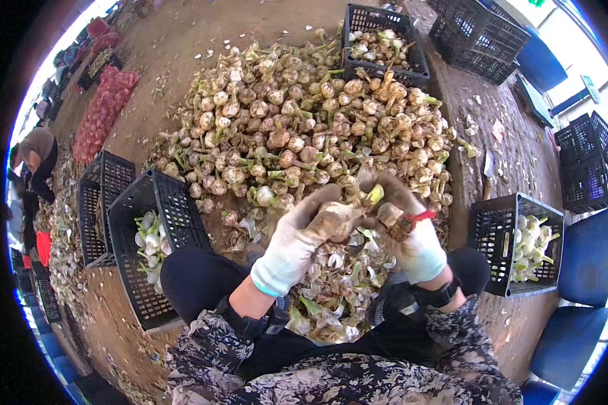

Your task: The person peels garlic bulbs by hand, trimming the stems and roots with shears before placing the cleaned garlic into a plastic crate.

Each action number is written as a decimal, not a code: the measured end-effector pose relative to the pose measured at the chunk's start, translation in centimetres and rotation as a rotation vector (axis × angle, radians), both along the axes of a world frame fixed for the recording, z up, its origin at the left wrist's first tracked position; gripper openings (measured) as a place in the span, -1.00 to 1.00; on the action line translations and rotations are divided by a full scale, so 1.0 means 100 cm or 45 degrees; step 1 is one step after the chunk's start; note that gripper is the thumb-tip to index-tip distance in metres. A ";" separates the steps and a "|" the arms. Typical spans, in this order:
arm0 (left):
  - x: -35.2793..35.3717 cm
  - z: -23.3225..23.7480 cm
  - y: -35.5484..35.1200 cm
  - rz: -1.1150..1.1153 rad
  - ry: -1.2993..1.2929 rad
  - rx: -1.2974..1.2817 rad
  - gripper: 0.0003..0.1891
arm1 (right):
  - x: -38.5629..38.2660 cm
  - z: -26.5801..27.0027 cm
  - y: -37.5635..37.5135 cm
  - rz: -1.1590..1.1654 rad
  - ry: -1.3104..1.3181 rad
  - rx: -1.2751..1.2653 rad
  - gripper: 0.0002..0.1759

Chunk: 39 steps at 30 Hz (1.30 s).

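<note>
Both hands wear soiled white gloves with pale green cuffs. My left hand [304, 229] is wrapped round a garlic bulb [343, 221] above the front edge of the garlic pile [263, 128]. Close beside it, my right hand [407, 226] is closed at the bulb's stem, near a yellow-green stem end [375, 194]. A red band [420, 217] crosses the right glove; whether a tool is held there is too blurred to tell. Loose peelings [324, 304] lie on the ground below, between the knees.
Black crates of garlic stand at left [175, 216], at right [483, 233] and behind the pile [412, 71]. Stacked crates [476, 34] are at the upper right. Blue chairs [588, 256] line the right side. Red net sacks [105, 115] and a crouching person [39, 152] are farther left.
</note>
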<state>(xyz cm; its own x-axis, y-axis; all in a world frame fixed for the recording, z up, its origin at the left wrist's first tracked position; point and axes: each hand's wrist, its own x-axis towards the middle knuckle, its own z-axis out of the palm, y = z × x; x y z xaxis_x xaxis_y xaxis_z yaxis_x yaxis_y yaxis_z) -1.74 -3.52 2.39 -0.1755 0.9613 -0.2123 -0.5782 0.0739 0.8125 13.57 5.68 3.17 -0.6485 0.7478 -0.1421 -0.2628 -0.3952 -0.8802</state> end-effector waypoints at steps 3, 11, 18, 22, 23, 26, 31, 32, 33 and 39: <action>0.005 -0.019 0.009 0.176 0.392 -0.001 -0.32 | 0.006 -0.021 -0.011 0.057 -0.092 -0.252 -0.53; 0.023 -0.019 0.014 0.368 1.373 0.271 -0.27 | 0.002 -0.031 -0.015 -0.148 -0.091 -0.122 -0.72; 0.025 -0.019 0.018 0.353 0.938 0.177 -0.28 | 0.003 -0.024 -0.007 -0.077 -0.180 -0.139 -0.65; 0.026 -0.009 0.017 0.298 1.536 0.232 -0.24 | 0.006 -0.041 0.002 -0.099 -0.065 -0.302 -0.58; 0.028 -0.006 0.017 0.279 1.740 0.204 -0.22 | 0.006 -0.044 0.002 -0.101 -0.064 -0.304 -0.58; 0.018 -0.015 0.016 0.159 0.983 0.090 -0.33 | 0.005 -0.029 -0.001 -0.146 -0.294 0.065 -0.73; 0.017 -0.022 0.012 0.058 -0.082 -0.105 -0.52 | 0.000 -0.032 -0.003 -0.181 -0.432 0.820 -0.75; 0.015 -0.033 0.012 0.071 -0.072 -0.067 -0.51 | 0.002 -0.035 -0.001 -0.094 -0.317 0.477 -0.74; 0.012 -0.042 0.012 0.078 -0.072 -0.063 -0.51 | 0.003 -0.040 0.001 -0.003 -0.203 0.134 -0.74; 0.015 -0.046 0.011 0.161 1.533 0.069 -0.44 | 0.006 -0.041 0.004 -0.118 -0.554 0.845 -0.80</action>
<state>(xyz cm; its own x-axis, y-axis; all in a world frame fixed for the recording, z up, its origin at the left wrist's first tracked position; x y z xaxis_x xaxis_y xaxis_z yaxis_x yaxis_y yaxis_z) -0.23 -2.40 -2.21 -0.3266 0.9256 0.1915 0.5492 0.0210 0.8354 14.13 6.08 -0.98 -0.5681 0.8134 0.1251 0.1526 0.2535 -0.9552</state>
